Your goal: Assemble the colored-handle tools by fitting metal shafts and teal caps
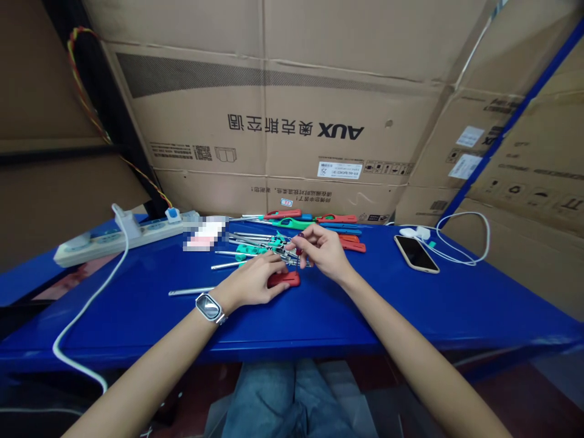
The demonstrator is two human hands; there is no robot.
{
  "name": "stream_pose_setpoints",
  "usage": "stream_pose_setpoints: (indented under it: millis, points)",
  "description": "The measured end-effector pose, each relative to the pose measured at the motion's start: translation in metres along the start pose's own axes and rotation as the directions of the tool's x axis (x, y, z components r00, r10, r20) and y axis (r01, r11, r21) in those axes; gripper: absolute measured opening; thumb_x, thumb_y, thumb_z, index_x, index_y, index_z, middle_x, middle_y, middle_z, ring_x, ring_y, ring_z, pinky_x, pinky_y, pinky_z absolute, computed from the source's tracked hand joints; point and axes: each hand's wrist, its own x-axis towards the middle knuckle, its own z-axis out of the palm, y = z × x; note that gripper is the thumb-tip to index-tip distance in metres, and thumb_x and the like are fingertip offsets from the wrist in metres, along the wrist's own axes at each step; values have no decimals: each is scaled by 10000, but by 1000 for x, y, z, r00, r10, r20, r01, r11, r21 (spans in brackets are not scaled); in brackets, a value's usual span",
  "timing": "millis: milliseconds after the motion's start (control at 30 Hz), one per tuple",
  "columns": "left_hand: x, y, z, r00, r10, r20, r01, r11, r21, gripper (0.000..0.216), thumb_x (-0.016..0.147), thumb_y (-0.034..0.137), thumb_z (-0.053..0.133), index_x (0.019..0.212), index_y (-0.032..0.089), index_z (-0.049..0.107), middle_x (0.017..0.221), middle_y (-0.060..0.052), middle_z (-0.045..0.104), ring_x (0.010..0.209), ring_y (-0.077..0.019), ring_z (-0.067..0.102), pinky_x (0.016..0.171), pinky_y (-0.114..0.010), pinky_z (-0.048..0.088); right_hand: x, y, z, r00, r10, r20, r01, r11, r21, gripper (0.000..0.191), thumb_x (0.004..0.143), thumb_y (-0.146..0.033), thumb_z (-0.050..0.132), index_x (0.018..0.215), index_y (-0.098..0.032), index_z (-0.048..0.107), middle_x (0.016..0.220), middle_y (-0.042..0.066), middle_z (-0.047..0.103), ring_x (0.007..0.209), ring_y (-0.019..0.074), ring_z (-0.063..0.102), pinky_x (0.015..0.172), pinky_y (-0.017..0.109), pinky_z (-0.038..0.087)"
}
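My left hand [258, 277] lies over a red long-nosed lighter [288, 279], its fingers bent down onto the handle. The lighter's metal tube sticks out to the left along the blue table. My right hand [326, 252] pinches a small screwdriver [298, 244] with a dark red handle, its thin shaft pointing down near the lighter. The tip is too small to make out. Just beyond my hands lie several metal lighter tubes with green parts [246, 250]. Behind them are more lighters, among them a green lighter [292, 224] and a red lighter [337, 218].
A phone [417, 253] lies at the right beside a white charging cable [486, 234]. On the left stands a white power strip [150, 233] with plugs in it. A printed cardboard wall [292, 79] closes off the back of the blue table [347, 322].
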Motion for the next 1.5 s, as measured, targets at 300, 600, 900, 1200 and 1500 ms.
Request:
stream_pose_setpoints:
  millis: [300,600,900,1200,1500]
  points:
    - [-1,-1,1,1000,-18,6,18,1000,25,220,925,390,561,885,183,629,904,-72,613,912,-251,583,786,-360,465,-2,5,-1,998,-63,-30,61,996,-61,378,878,-551,600,950,-180,607,749,4,667,407,52,469,404,208,394]
    - [0,-2,1,1000,-21,22,20,999,35,232,922,393,562,928,180,654,928,-86,623,970,-271,582,841,-390,474,-1,8,4,994,73,-76,-67,994,85,506,684,-528,802,741,-219,406,759,29,742,445,127,640,337,184,380]
    - [2,-2,-9,992,-53,-117,38,991,-125,258,896,421,615,1004,192,662,1022,-89,645,975,-257,612,868,-387,488,-4,4,-5,992,28,127,-27,1000,-12,419,861,-568,607,998,-173,639,949,70,744,511,93,626,369,184,422]
    - [58,11,-52,968,-19,-252,-107,874,-475,264,936,394,582,935,174,727,955,-78,689,895,-204,636,821,-365,507,-6,2,-7,979,4,206,13,997,-81,415,892,-571,559,927,-163,630,873,54,719,507,90,615,394,186,439]
    - [67,11,-31,927,-203,-316,-62,748,-661,282,734,389,802,681,149,663,686,-7,640,656,-129,574,639,-268,467,-9,5,6,997,60,-42,-59,998,14,412,684,-421,824,868,-209,522,671,-59,621,439,103,603,365,188,403]
